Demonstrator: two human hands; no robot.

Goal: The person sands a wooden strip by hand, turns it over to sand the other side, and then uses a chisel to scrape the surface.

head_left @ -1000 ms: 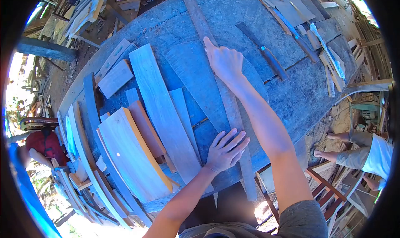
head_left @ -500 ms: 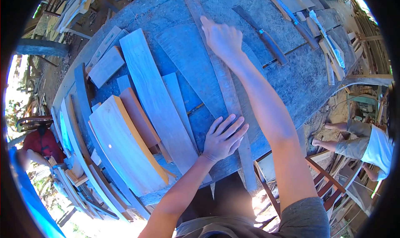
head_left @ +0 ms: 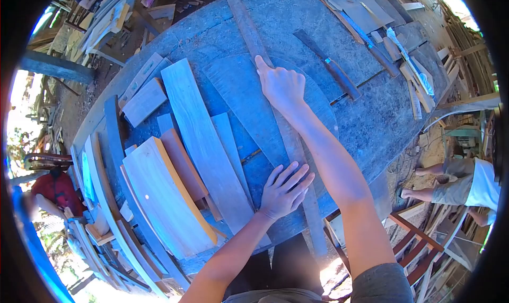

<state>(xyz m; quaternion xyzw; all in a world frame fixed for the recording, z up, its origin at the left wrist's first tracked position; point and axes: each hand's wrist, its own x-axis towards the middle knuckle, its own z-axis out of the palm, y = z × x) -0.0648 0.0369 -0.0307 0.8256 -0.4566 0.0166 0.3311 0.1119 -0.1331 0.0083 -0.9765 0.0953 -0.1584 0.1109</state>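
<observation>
A long, narrow wooden strip (head_left: pixel 245 27) runs lengthwise across the worktable, over a thin board with a curved far edge (head_left: pixel 233 85). My left hand (head_left: pixel 286 191) lies flat with fingers spread, pressing on the strip near the table's front edge. Farther up, my right hand (head_left: pixel 283 88) is closed on the strip, its index finger stretched along it and the other fingers curled under. Whatever those fingers hold, if anything, is hidden. A long wooden plank (head_left: pixel 204 133) lies to the left of the strip.
A thick curved block (head_left: pixel 159 197) and a dark strip (head_left: pixel 114 128) lie at left. Wooden-handled bladed tools (head_left: pixel 339 77) lie at right, beside a plastic-wrapped piece (head_left: pixel 411 59). One person (head_left: pixel 461 183) is at far right, another (head_left: pixel 58 191) at far left.
The view has tilted slightly, so the table sits lower in frame. My right hand has slid a little toward me along the strip; my left hand stays in place on it.
</observation>
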